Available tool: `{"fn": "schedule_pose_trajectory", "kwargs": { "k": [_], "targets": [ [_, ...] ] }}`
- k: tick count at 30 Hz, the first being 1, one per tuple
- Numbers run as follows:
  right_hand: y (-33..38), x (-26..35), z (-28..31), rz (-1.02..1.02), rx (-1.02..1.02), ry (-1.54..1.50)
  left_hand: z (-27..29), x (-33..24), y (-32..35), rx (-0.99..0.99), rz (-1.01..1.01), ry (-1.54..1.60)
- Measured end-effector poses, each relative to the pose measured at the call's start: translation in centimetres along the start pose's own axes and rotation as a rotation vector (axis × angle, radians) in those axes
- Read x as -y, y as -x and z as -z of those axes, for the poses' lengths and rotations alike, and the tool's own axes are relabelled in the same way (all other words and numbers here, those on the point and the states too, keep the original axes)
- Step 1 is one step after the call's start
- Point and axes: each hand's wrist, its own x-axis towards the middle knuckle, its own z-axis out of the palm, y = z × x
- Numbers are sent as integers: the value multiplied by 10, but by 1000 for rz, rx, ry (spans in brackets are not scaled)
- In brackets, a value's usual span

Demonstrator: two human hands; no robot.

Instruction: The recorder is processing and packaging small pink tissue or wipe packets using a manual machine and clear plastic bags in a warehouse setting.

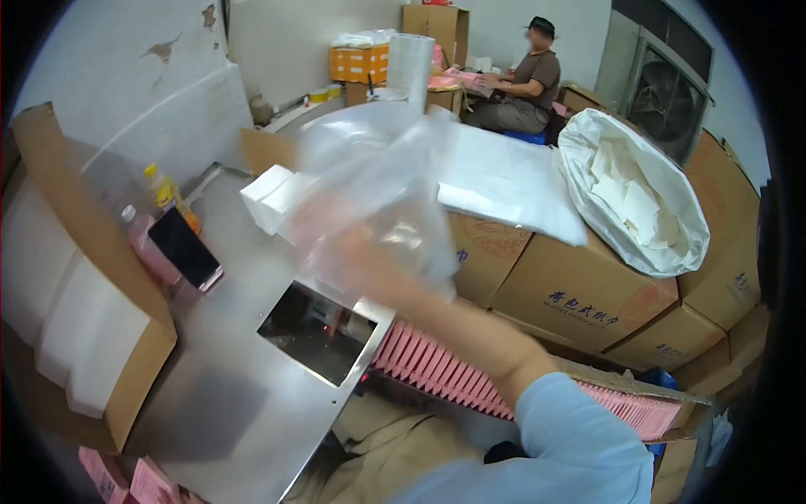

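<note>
My right arm, in a light blue sleeve, reaches up from the lower right across the steel table (pixel 239 336). Blurred by motion, my right hand (pixel 336 239) shows through a clear plastic bag (pixel 378 160) that billows around and above it. Whether the fingers grip the film or are spread inside it cannot be made out. Just left of the hand sit white blocks (pixel 273 197), partly covered by the bag. A rectangular opening (pixel 319 332) in the tabletop lies below the hand. My left hand is out of view.
A phone (pixel 186 248) leans against bottles on the left, beside an open carton (pixel 101 218). Pink packets (pixel 437 370) stand in a row under my forearm. Cartons (pixel 579 286) carry flat plastic bags (pixel 504 172) and a white sack (pixel 634 193). Another person (pixel 537 76) sits behind.
</note>
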Motion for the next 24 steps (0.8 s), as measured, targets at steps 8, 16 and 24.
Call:
{"fn": "schedule_pose_trajectory", "kwargs": {
  "k": [8,16,24],
  "targets": [
    [121,-64,-288,760,557,76,-8,-12,-2,252,304,560],
    [96,-16,-210,719,581,142,89,-86,-77,222,-14,1328],
    [53,-72,-116,103,604,394,45,-97,-58,394,182,497]
  ]
}}
